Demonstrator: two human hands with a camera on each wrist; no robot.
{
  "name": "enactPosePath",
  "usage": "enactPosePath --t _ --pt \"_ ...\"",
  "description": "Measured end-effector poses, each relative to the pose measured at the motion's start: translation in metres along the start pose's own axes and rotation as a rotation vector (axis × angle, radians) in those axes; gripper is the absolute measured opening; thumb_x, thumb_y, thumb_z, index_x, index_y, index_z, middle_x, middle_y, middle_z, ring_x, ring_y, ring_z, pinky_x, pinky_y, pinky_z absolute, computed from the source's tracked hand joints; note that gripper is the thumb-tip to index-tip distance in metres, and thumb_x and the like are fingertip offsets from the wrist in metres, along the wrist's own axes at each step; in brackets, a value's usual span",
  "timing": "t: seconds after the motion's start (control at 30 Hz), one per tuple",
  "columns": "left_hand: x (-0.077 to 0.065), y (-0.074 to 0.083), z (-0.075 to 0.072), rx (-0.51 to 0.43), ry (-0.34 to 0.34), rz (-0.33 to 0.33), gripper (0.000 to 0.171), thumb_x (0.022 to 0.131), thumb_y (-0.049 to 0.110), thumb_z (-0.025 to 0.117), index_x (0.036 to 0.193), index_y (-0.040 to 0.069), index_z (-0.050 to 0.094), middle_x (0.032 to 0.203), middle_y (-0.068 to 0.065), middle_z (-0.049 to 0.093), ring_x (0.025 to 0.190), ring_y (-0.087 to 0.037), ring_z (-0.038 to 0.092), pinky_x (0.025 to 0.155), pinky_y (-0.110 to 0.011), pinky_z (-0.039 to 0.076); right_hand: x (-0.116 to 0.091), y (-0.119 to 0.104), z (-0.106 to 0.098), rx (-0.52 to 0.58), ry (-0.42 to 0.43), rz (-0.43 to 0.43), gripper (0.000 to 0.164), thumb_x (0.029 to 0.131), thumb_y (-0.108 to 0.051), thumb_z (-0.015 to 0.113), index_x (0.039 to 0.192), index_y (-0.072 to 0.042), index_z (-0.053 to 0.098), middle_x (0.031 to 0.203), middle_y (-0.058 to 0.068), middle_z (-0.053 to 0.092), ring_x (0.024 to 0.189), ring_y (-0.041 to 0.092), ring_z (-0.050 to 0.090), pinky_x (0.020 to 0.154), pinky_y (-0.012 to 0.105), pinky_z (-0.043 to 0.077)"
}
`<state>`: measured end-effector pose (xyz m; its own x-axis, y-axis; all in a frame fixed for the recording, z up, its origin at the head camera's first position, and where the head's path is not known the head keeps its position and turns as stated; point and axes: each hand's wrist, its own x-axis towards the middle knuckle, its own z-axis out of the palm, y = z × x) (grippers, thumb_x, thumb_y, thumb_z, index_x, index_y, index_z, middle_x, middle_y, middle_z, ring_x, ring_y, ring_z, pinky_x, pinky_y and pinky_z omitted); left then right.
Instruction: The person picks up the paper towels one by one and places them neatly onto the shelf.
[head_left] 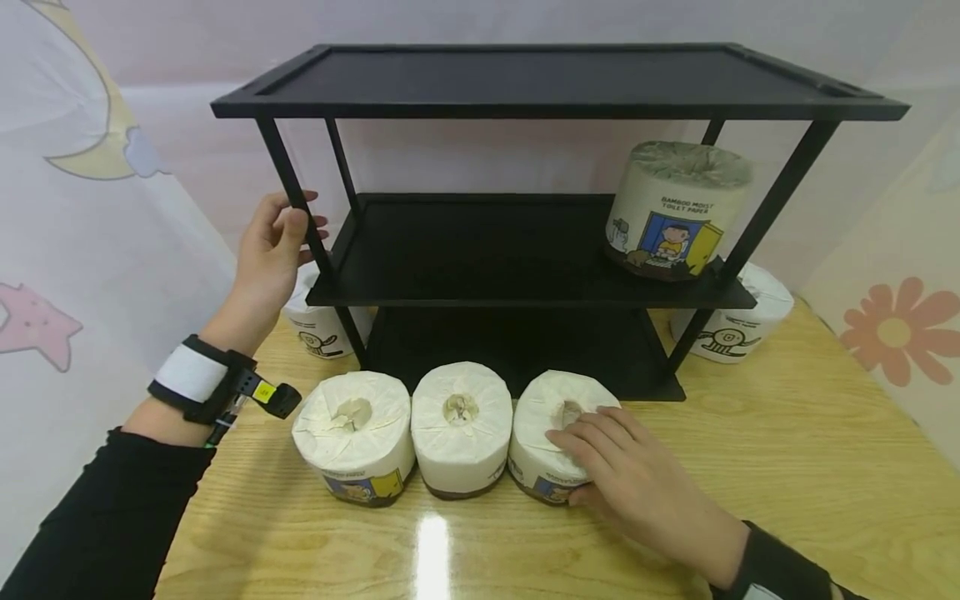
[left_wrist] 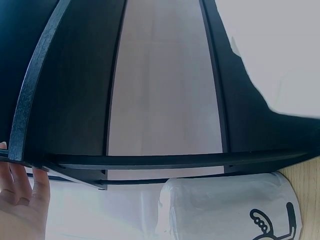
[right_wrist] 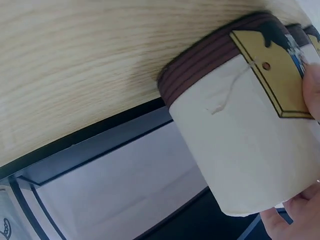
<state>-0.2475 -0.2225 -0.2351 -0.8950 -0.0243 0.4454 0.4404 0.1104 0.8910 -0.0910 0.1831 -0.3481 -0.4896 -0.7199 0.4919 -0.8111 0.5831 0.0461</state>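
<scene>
Three wrapped toilet paper rolls stand in a row on the table before a black shelf rack: a left roll, a middle roll and a right roll. My right hand grips the right roll, fingers over its top and thumb on its printed side. In the right wrist view, that roll shows a brown base band, with the thumb on the label. My left hand holds the rack's left front post, fingers passing behind it. In the left wrist view, its fingers meet the black frame.
Another toilet paper roll stands on the middle shelf's right end. Behind the rack's legs sit a roll at the left and a roll at the right. The top shelf overhangs the middle one. Printed cloth surrounds the wooden table.
</scene>
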Motion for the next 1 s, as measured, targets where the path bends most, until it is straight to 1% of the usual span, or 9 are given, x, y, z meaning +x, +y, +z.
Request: enactPosePath --t 0.1,0.17,0.3,0.37,0.47,0.53,0.63,0.8,1.0 --pt "0.000 0.000 0.000 0.006 0.001 -0.003 0.050 0.085 0.052 0.060 0.125 0.021 0.060 0.108 -0.003 0.063 0.105 -0.019 0.059 0.089 -0.026 0.051 0.001 0.001 -0.001 0.024 0.004 0.002 0.070 0.076 -0.040 0.076 0.133 -0.006 0.054 0.118 0.004 0.061 0.110 0.024 0.057 0.108 0.037 0.033" --pt "0.000 0.000 0.000 0.008 0.001 -0.005 0.049 0.086 0.051 0.059 0.125 0.021 0.060 0.108 -0.003 0.063 0.105 -0.019 0.059 0.090 -0.027 0.051 0.001 0.000 -0.002 0.034 0.002 0.007 0.070 0.075 -0.041 0.077 0.132 -0.007 0.055 0.117 0.003 0.061 0.110 0.023 0.057 0.108 0.036 0.032" --pt "0.000 0.000 0.001 0.014 0.000 -0.010 0.047 0.087 0.051 0.059 0.125 0.021 0.060 0.107 -0.003 0.063 0.104 -0.019 0.060 0.090 -0.028 0.051 0.003 -0.002 -0.005 0.041 0.003 0.011 0.066 0.079 -0.043 0.074 0.132 -0.008 0.055 0.117 0.001 0.062 0.110 0.023 0.058 0.108 0.036 0.032" --pt "0.000 0.000 0.001 0.015 0.000 -0.010 0.047 0.088 0.050 0.059 0.125 0.022 0.060 0.107 -0.003 0.063 0.104 -0.019 0.060 0.091 -0.028 0.052 0.004 -0.003 -0.008 0.040 -0.004 0.015 0.063 0.083 -0.045 0.069 0.133 -0.008 0.055 0.117 0.001 0.061 0.112 0.023 0.057 0.109 0.036 0.031" --pt "0.000 0.000 0.000 0.008 0.000 -0.007 0.046 0.088 0.050 0.060 0.124 0.021 0.060 0.107 -0.003 0.064 0.104 -0.019 0.060 0.090 -0.027 0.052 0.006 -0.004 -0.013 0.026 -0.009 0.017 0.058 0.094 -0.051 0.055 0.132 -0.008 0.056 0.117 0.002 0.062 0.111 0.023 0.057 0.110 0.035 0.029" --pt "0.000 0.000 0.000 0.004 -0.003 -0.003 0.046 0.088 0.049 0.060 0.124 0.021 0.060 0.108 -0.003 0.063 0.105 -0.019 0.060 0.090 -0.027 0.052 0.007 -0.004 -0.017 0.012 -0.004 0.019 0.059 0.099 -0.055 0.042 0.130 -0.008 0.057 0.115 0.002 0.062 0.111 0.024 0.057 0.111 0.034 0.028" --pt "0.000 0.000 0.000 0.002 -0.003 0.001 0.046 0.088 0.049 0.060 0.124 0.020 0.060 0.108 -0.003 0.063 0.105 -0.019 0.060 0.088 -0.026 0.052 0.009 -0.004 -0.022 -0.019 0.031 0.010 0.063 0.101 -0.056 0.032 0.127 -0.006 0.060 0.112 0.004 0.064 0.107 0.025 0.059 0.111 0.033 0.028" --pt "0.000 -0.001 0.000 0.005 0.001 0.000 0.048 0.086 0.050 0.061 0.124 0.021 0.061 0.107 -0.003 0.063 0.104 -0.019 0.060 0.088 -0.025 0.052 0.013 -0.004 -0.030 -0.066 0.105 -0.004 0.060 0.103 -0.053 0.031 0.124 -0.005 0.062 0.110 0.006 0.064 0.104 0.028 0.060 0.115 0.030 0.023" --pt "0.000 -0.002 0.000 -0.003 -0.003 0.011 0.051 0.085 0.052 0.061 0.125 0.020 0.060 0.107 -0.004 0.063 0.104 -0.018 0.060 0.087 -0.024 0.052 0.021 -0.002 -0.036 -0.092 0.246 -0.052 0.053 0.105 -0.047 0.036 0.118 -0.005 0.066 0.105 0.007 0.066 0.096 0.028 0.062 0.108 0.032 0.031"
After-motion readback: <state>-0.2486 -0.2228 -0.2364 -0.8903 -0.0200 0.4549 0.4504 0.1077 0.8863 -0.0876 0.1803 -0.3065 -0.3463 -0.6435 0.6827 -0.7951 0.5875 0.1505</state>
